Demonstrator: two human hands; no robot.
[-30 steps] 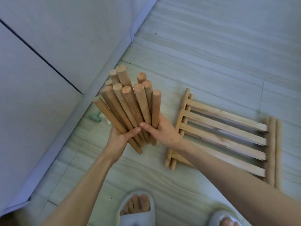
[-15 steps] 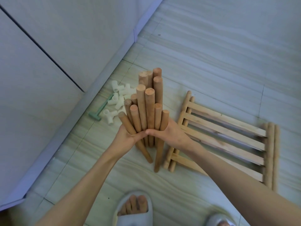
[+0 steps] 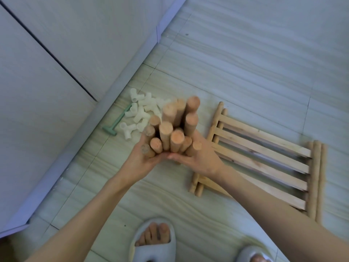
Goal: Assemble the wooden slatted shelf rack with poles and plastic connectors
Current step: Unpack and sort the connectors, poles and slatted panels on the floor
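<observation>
A bundle of several round wooden poles (image 3: 171, 131) stands nearly upright, its cut ends facing the camera. My left hand (image 3: 140, 160) wraps the bundle from the left and my right hand (image 3: 200, 157) wraps it from the right, fingertips meeting at the front. The poles' lower ends are hidden behind my hands. A stack of wooden slatted shelves (image 3: 264, 159) lies flat on the floor to the right. A pile of white plastic connectors (image 3: 140, 114) lies on the floor behind and left of the bundle.
A small green mallet (image 3: 116, 121) lies beside the connectors near the baseboard. A white wall or cabinet front (image 3: 56, 63) runs along the left. My two feet in grey slippers (image 3: 154, 241) stand at the bottom edge on the tiled floor.
The bundle has swung from leaning away to standing nearly upright, ends toward the camera. My hands closed in around it and dropped lower. The connectors and mallet came into view.
</observation>
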